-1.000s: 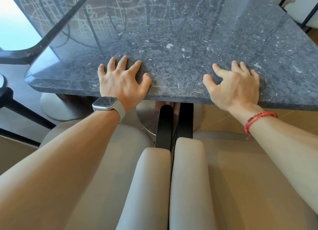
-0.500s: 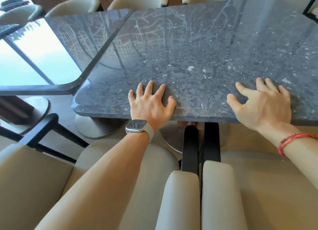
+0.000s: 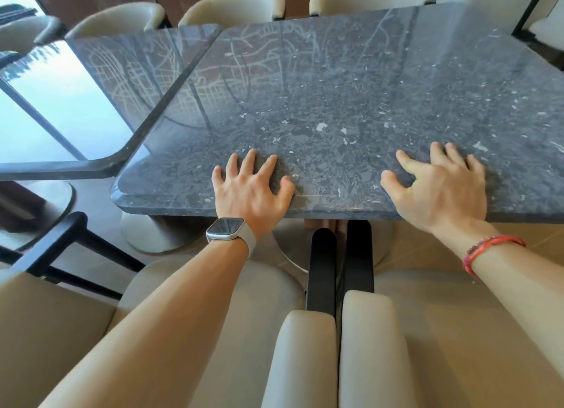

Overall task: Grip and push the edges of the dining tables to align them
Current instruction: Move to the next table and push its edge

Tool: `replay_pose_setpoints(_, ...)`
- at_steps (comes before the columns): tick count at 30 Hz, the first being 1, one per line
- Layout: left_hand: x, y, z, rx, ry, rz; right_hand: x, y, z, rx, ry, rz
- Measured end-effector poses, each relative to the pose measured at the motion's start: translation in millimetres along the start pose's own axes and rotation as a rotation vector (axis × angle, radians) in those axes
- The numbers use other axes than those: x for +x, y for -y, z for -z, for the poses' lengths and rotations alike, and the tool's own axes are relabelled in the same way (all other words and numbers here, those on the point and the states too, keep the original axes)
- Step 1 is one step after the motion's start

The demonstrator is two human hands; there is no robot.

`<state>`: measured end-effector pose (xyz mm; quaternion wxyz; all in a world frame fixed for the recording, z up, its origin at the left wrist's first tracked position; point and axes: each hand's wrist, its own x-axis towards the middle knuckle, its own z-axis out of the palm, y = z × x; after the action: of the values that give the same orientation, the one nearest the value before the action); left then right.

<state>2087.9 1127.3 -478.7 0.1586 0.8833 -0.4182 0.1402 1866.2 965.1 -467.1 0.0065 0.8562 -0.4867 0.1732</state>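
A dark speckled stone counter point(image 3: 351, 102) fills the middle of the view, its near edge running left to right just in front of the person; its right end is cut off, so its long axis cannot be told. Its left edge runs away up the view, close alongside a second glossy counter point(image 3: 100, 80), whose near corner sits further back. Both hands lie open on the top by the near edge, fingers spread and pointing away: the left hand point(image 3: 250, 190), with a watch point(image 3: 225, 229) on its wrist, and the right hand point(image 3: 439, 190), with a red bracelet point(image 3: 488, 248). Beige chairs point(image 3: 305, 362) stand below the arms
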Motion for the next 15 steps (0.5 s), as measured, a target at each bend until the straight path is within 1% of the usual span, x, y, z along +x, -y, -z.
replay_pose_setpoints(11, 3.4, -2.5, 0.2, 0.014, 0.014, 0.002, 4.3, -0.7, 0.3, -0.001, 0.004, -0.008)
replay_pose_setpoints(15, 5.3, -2.0, -0.8, 0.005, -0.014, -0.002, 5.1, 0.1, 1.2, -0.002, 0.023, -0.012)
